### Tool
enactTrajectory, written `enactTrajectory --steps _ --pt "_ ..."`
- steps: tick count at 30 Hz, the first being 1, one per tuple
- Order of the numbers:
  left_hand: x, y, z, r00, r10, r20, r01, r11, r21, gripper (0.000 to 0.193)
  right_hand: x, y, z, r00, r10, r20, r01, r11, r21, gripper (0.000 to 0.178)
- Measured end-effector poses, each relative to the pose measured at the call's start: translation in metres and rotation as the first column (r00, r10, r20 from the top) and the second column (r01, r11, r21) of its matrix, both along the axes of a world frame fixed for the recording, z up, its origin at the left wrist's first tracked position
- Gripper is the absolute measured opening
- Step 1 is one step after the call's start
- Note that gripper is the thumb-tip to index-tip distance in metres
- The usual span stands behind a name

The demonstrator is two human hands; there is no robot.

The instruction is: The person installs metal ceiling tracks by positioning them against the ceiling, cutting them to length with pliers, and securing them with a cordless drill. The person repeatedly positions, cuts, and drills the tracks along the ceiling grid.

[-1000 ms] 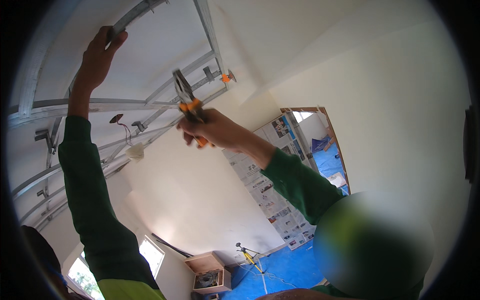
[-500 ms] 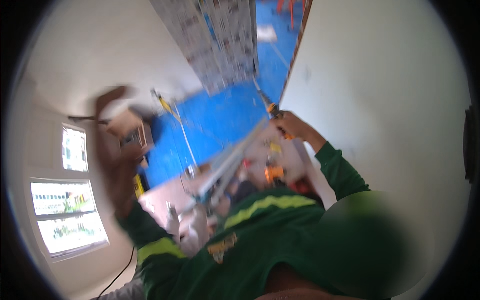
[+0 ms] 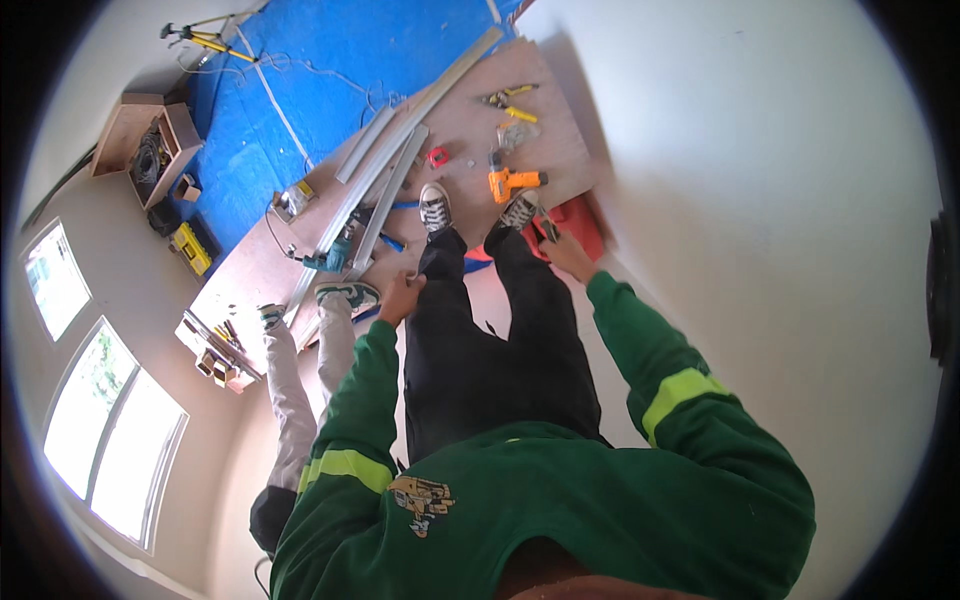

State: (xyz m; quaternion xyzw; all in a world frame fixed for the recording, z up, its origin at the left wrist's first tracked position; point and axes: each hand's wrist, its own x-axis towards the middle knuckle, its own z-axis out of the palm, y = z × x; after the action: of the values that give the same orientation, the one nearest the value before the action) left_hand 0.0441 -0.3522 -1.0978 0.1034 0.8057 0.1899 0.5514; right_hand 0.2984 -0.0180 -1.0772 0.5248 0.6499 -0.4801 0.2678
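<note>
My right hand (image 3: pixel 573 258) is closed round a short, slim dark-and-grey hand tool (image 3: pixel 548 226), its tip pointing up past my right shoe; its exact kind is too small to tell. Beside my left thigh, my left hand (image 3: pixel 401 298) has its fingers curled in, and whatever they hold, if anything, is hidden. I stand on a brown wooden platform (image 3: pixel 565 130). An orange drill (image 3: pixel 515 180) lies just beyond my right shoe. Past my left shoe are a red tape measure (image 3: pixel 438 157) and long metal channels (image 3: pixel 385 170).
A teal power tool (image 3: pixel 328 258) rests by the channels. On my left stands another person in light trousers (image 3: pixel 290 390). Yellow-handled pliers (image 3: pixel 517 100) lie farther out. Blue sheeting (image 3: pixel 310 60) covers the floor, with a yellow tripod (image 3: pixel 215 40) there. A white wall (image 3: pixel 740 230) rises at right.
My view has swung down toward my feet. My raised left hand has come down beside my thigh. My right hand, earlier out by the wall with an orange-and-black tool, is now lower.
</note>
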Motion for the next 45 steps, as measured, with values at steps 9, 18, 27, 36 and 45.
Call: enactTrajectory --steps 9,18,27,36,45 --pt "-0.092 0.029 -0.267 0.9 -0.071 -0.43 0.033 0.995 -0.095 0.07 -0.11 -0.011 -0.295 0.99 0.118 -0.078 -0.098 0.969 0.229 0.06" --pt "-0.122 0.074 -0.399 0.836 -0.386 -0.389 0.256 0.903 -0.346 0.085 -0.189 0.001 -0.407 0.962 0.235 -0.141 -0.149 0.881 0.449 0.071" --pt "-0.113 0.073 -0.343 0.872 -0.324 -0.368 0.317 0.945 -0.081 0.074 -0.035 0.019 -0.377 0.876 0.476 0.078 -0.467 0.797 0.383 0.076" --pt "-0.085 0.12 -0.163 0.904 -0.184 -0.386 0.315 0.898 0.309 0.075 -0.046 0.05 -0.379 0.593 0.799 0.1 -0.758 0.511 0.405 0.055" --pt "-0.074 0.128 -0.015 0.999 -0.021 0.034 0.004 0.899 0.437 0.043 -0.036 0.023 -0.134 0.877 0.46 -0.137 -0.413 0.869 0.274 0.044"
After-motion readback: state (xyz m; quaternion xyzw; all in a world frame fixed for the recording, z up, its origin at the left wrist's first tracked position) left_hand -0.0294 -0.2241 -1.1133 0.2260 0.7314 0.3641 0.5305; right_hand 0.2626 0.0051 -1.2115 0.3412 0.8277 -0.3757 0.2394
